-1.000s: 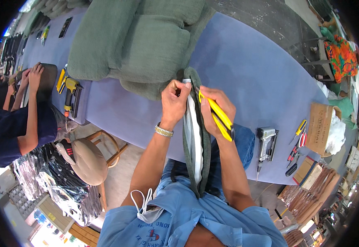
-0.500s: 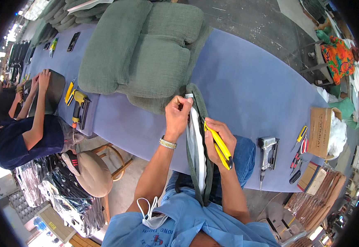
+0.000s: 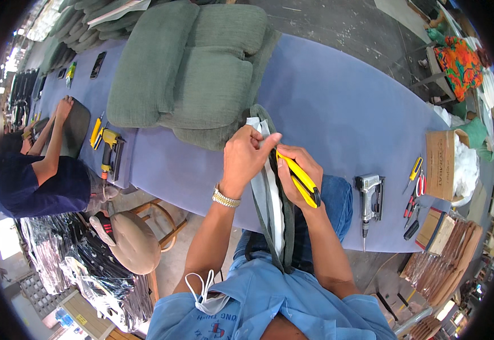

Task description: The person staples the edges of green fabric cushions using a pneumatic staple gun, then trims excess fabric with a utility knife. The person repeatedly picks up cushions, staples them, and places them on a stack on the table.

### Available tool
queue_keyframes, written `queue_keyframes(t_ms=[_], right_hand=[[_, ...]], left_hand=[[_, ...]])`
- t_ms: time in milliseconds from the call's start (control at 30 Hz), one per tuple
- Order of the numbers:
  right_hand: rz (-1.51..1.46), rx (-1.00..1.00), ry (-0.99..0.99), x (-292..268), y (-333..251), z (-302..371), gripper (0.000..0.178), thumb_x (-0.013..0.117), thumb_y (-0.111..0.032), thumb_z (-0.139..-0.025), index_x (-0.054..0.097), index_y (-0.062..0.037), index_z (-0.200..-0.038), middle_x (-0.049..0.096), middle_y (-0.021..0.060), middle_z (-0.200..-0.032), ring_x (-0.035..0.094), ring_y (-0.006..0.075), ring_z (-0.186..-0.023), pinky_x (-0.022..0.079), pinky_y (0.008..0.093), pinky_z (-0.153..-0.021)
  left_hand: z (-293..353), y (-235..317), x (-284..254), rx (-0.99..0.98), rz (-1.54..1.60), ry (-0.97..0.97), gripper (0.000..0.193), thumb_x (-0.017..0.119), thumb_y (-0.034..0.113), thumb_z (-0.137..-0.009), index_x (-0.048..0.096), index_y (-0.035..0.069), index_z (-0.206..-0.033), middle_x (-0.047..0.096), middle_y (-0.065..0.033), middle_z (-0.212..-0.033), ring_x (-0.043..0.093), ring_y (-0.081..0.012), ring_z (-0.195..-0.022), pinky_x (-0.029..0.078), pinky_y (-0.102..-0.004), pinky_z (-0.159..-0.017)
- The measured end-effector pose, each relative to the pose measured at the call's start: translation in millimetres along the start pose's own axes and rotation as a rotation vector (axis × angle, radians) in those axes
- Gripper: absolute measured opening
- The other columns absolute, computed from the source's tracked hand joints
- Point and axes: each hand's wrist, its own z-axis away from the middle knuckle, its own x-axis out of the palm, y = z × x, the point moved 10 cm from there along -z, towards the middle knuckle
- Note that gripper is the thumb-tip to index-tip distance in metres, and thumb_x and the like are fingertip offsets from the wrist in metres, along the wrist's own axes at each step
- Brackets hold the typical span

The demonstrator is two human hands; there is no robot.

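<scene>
- Blue table (image 3: 338, 124): plump green cushions (image 3: 210, 85) piled beyond the hands.
- Green fabric strip (image 3: 288, 232): runs from near the cushions down to the blue shirt (image 3: 252, 292). Should be light, limp, grippy — best held at its upper end. Dark green edges, white band (image 3: 277, 221) lengthwise inside.
- Left hand (image 3: 243, 156): fingers curled at that upper end, thumb out; can't tell if pinching.
- Right hand (image 3: 309, 164): fingers wrapped round yellow tool (image 3: 299, 174) — probably light, stiff; hold mid-body. Black rear, tip unclear.

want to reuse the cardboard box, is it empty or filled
Filled, at least at its opening: white material bulges out of the box there.
</scene>
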Motion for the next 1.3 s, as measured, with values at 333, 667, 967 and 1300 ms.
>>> queue_keyframes(t_ms=[333, 667, 967, 1300], right_hand=[[-0.011, 0.03, 0.003, 0.9, 3.2, 0.1, 0.016, 0.069, -0.004, -0.09, 0.07, -0.0005, -0.105, 0.075, 0.0173, -0.107, 0.074, 0.0295, -0.093, 0.058, 0.0341, -0.083], [-0.039, 0.045, 0.002, -3.1, 9.1, -1.5, 0.016, 0.069, -0.004, -0.089, 0.07, -0.0002, -0.105, 0.075, 0.0172, -0.107, 0.074, 0.0284, -0.093, 0.058, 0.0333, -0.083], [0.014, 0.062, 0.039, -5.2, 4.3, 4.0, 0.016, 0.068, -0.001, -0.088, 0.069, -0.0006, -0.104, 0.075, 0.0181, -0.106, 0.075, 0.0287, -0.093, 0.058, 0.0342, -0.082], [0.03, 0.135, 0.008, -19.0, -9.7, 51.3, 0.02, 0.069, 0.003, -0.086, 0.069, 0.0007, -0.106, 0.074, 0.0203, -0.109, 0.075, 0.03, -0.097, 0.059, 0.0342, -0.087]], left_hand=[[-19.4, 15.5, 9.1, 0.061, -0.401, -0.212, 0.032, 0.075, 0.03, -0.091, 0.063, 0.003, -0.077, 0.066, -0.0143, -0.069, 0.068, -0.0359, -0.065, 0.052, -0.0442, -0.057], [-23.2, -15.2, 18.0, 0.105, 0.256, -0.185, 0.032, 0.069, 0.019, -0.099, 0.055, 0.005, -0.074, 0.058, -0.003, -0.062, 0.053, -0.012, -0.052, 0.042, -0.0292, -0.051], [-18.8, -54.9, 41.8, -0.278, 0.66, -0.225, 0.033, 0.067, 0.022, -0.101, 0.055, 0.009, -0.073, 0.058, 0.0025, -0.064, 0.052, -0.0036, -0.056, 0.04, -0.0227, -0.053], [-13.3, -78.1, 51.0, -0.435, 0.977, -0.2, 0.031, 0.068, 0.022, -0.101, 0.055, 0.013, -0.074, 0.056, 0.0038, -0.066, 0.051, -0.0038, -0.056, 0.041, -0.0224, -0.054]])
